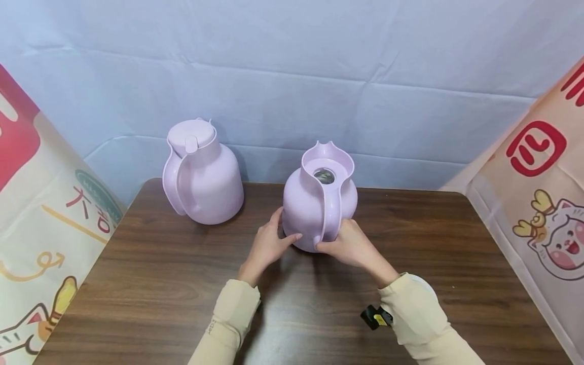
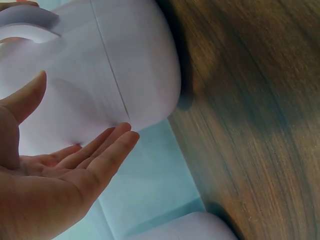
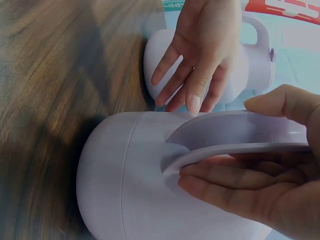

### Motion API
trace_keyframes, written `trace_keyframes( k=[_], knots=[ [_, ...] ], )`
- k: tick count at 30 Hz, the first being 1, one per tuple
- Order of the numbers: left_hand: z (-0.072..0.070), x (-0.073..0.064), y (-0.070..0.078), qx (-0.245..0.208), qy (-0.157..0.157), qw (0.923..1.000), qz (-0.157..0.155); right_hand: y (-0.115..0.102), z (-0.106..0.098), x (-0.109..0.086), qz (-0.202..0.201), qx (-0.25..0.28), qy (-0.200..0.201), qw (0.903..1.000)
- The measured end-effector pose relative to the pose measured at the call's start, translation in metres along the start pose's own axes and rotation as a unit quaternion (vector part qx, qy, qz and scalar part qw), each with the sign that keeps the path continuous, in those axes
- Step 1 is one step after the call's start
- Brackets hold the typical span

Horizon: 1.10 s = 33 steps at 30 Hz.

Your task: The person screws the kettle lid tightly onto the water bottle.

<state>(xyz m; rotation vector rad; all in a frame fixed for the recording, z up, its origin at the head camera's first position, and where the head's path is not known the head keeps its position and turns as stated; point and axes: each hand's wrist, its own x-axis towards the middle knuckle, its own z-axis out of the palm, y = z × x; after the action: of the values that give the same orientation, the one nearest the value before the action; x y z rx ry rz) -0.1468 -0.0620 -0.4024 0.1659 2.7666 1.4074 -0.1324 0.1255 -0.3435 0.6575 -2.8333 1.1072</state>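
A lilac thermos jug stands upright at the back of the table, its top uncovered and a shiny round mouth showing. My right hand holds its handle low down, thumb on one side and fingers on the other, some of them passing inside the loop. On the jug's left side is my left hand, its fingers straight and fingertips at the lower wall, the thumb spread away in the left wrist view. A second lilac jug, with a flat lid on, stands to the left.
The brown wooden table ends just behind the jugs at a pale blue cloth backdrop. Printed cartoon sheets hang at both sides. A black device shows beside the right sleeve.
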Motion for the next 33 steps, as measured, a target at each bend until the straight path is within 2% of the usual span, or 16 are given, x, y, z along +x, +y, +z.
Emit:
trace_keyframes(
  k=[21,33],
  knots=[
    [-0.011,0.004,-0.006,-0.006,0.017,0.9996,-0.021,-0.011,0.009,0.009,-0.016,0.005,-0.014,0.9998],
    [-0.019,0.004,-0.011,-0.008,0.026,0.9996,-0.006,-0.015,0.016,0.014,-0.030,0.011,-0.018,0.9993]
  ],
)
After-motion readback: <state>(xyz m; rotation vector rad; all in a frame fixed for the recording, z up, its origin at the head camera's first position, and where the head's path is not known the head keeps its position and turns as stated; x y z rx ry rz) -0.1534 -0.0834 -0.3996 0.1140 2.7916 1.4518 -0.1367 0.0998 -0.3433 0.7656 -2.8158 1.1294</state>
